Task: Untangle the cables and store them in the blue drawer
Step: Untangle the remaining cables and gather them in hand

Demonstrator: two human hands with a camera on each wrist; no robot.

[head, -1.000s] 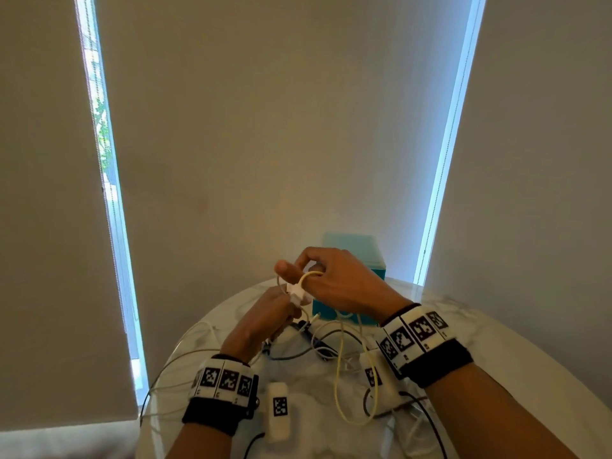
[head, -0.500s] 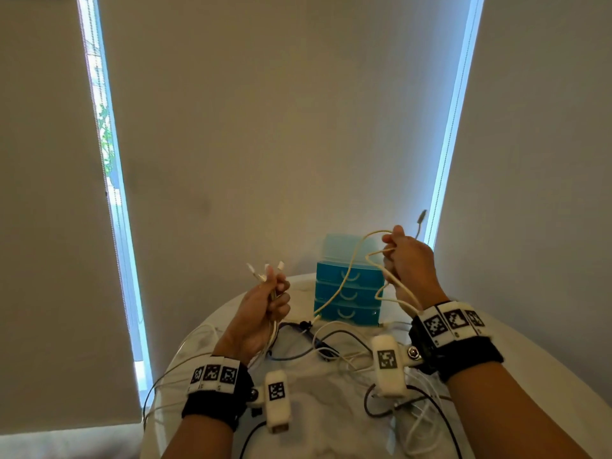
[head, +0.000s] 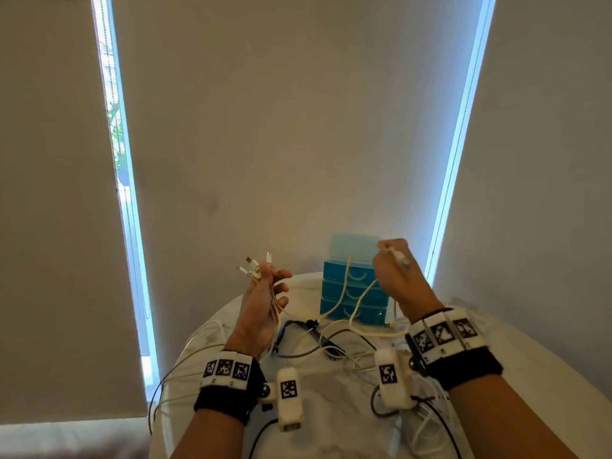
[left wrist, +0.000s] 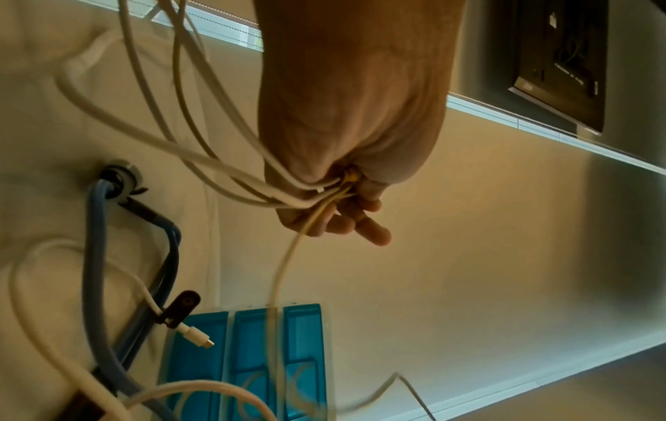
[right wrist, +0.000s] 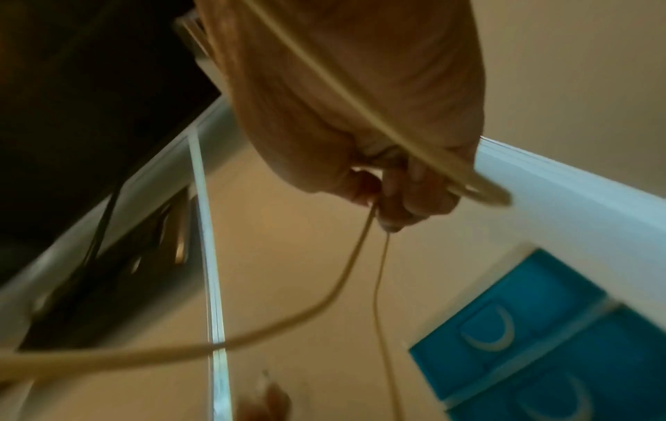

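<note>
Plugs [head: 253, 266] top left hand [head: 261, 309] in head view; wrist cam hides them, seemingly.

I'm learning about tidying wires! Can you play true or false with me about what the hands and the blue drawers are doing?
1. The left hand holds several cable ends pointing up. True.
2. The right hand is empty. False: it grips a yellowish cable.
3. The blue drawers are all closed. True.
4. The drawers sit on the floor. False: they stand on the white table.
</note>
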